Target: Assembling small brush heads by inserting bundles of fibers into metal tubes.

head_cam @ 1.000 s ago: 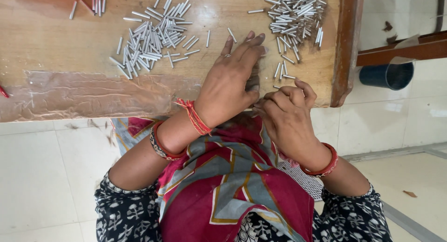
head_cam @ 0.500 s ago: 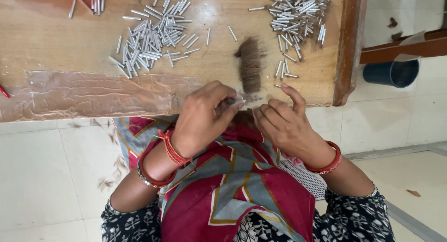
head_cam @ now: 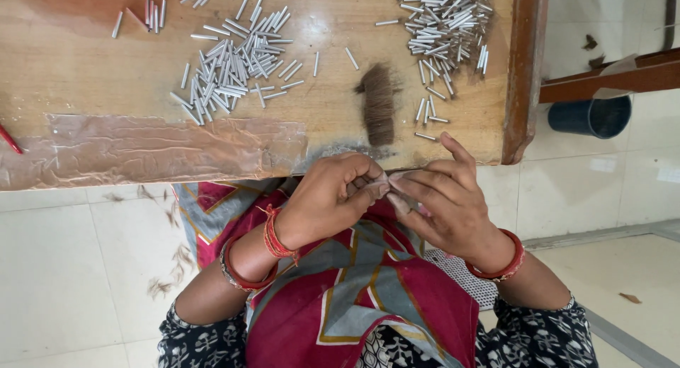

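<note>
Fingertips met just below the near edge of the low wooden table (head_cam: 85,70); your left hand (head_cam: 329,198) and right hand (head_cam: 446,201) came together there over your lap, thumb and forefingers of both pressed onto a small wisp of hair (head_cam: 386,180) pinched between them; what else sat inside that pinch was too small to tell. Your left hand curled in a loose fist behind its pinch, while the right kept its index finger raised and the others folded toward the wisp. You had a tuft of dark hair (head_cam: 379,109) lying on the table just beyond your hands, apart from them; a few thin metal tubes lay beside it. You had a larger pile of metal tubes (head_cam: 443,21) at the far right of the table, and another scattered pile of tubes (head_cam: 234,63) to the left of the tuft. A sheet of clear tape (head_cam: 156,152) covered the table's near left edge; a dark bucket (head_cam: 591,116) stood on the tiled floor past the table's right end.
</note>
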